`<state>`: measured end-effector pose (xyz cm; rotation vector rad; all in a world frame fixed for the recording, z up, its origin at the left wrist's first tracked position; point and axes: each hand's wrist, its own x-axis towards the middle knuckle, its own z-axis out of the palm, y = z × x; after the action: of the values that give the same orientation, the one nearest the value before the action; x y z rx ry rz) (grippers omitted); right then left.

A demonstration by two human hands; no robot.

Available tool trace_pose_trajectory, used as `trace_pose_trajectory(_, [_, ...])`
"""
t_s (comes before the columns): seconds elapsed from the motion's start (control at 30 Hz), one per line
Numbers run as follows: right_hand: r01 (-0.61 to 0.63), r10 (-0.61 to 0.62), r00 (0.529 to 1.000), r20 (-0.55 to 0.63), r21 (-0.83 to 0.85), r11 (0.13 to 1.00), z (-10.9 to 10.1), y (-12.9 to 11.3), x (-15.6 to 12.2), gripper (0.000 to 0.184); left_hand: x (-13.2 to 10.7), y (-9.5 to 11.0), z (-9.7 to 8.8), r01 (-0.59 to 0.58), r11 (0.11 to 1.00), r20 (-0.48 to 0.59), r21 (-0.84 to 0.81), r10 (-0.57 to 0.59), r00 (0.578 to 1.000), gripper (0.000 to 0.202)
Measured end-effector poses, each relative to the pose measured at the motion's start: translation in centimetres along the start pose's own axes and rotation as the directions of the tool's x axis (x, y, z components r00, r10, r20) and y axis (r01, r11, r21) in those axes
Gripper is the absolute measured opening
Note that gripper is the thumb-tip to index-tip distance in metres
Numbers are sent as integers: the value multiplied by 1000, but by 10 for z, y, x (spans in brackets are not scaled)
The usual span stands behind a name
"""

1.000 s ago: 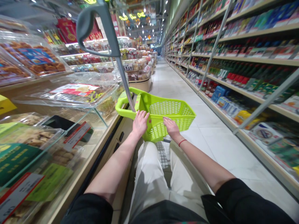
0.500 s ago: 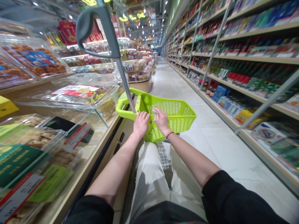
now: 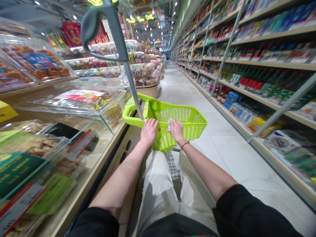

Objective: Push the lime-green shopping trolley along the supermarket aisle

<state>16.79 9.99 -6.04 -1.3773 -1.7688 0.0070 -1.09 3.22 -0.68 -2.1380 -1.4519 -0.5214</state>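
Left hand (image 3: 149, 131): grips green basket (image 3: 155, 104), 8 o'clock, likely steadying it | right hand (image 3: 176, 131): pinches white wad (image 3: 169, 125), 6 o'clock, seemingly for fingertip control

The right grip (image 3: 176, 129) partly hides a crumpled white tissue (image 3: 169, 125); the left edge crops a yellow box (image 3: 8, 111); shelved bottles (image 3: 281, 71) blur.

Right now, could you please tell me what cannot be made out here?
Head view: much of the crumpled whitish wad, hidden by the right hand.
Head view: the palm of the left hand, hidden by its back.
Head view: the inside of the bright green plastic basket, partly hidden by its near wall.
Head view: the lower-left red-edged white price tag, cut off by the picture's edge.
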Motion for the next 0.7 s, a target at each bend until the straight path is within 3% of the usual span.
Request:
trace_pose_trajectory(0.17, [9, -12, 997, 78, 35, 999, 9, -35, 9, 36, -1, -1, 2, -13, 1000, -22, -6, 13, 1000, 58])
trace_pose_trajectory(0.27, [56, -65, 992, 105, 83, 995, 13, -61, 15, 37, -3, -3, 5, -23, 1000, -22, -9, 23, 1000, 62])
trace_pose_trajectory(0.37, [133, -143, 982, 125, 89, 987, 11, -72, 16, 38, -5, -3, 7, -4, 1000, -26, -5, 4, 1000, 63])
trace_pose_trajectory(0.53, [236, -223, 959, 177, -52, 970, 2, -54, 8, 34, -7, -4, 5, 5, 1000, -25, 9, -5, 1000, 61])
trace_pose_trajectory(0.7, [164, -142, 978, 155, -143, 976, -10, -5, 5, 36, -7, -6, 0, -6, 1000, 2, 4, 6, 1000, 59])
